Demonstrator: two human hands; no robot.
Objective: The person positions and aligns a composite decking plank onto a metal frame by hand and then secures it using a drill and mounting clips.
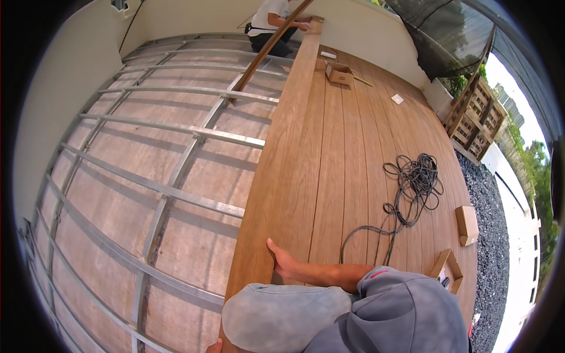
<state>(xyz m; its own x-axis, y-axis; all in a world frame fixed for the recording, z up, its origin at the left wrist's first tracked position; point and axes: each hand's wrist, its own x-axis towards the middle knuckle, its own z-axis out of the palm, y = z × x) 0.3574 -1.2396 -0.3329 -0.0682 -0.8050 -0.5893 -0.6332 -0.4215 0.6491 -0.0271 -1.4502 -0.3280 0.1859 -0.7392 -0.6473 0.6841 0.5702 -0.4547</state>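
A long brown wood-grain decking board (262, 212) runs away from me along the left edge of the laid decking. My right hand (283, 262) grips its right edge near my knee, thumb on the top face and the other fingers mostly hidden. At the bottom edge of the view, only a small part of my left hand (215, 347) shows, against the board's left edge; its fingers are mostly out of view. By the board's far end crouches another person (276, 20), a hand on or close to that end.
Metal joists (159, 217) form an open grid over concrete to the left. A brown plank (268, 50) slants across the far joists. On the laid decking (353, 147) lie a tangled black cable (415, 185), an open cardboard box (340, 75) and a small carton (467, 225).
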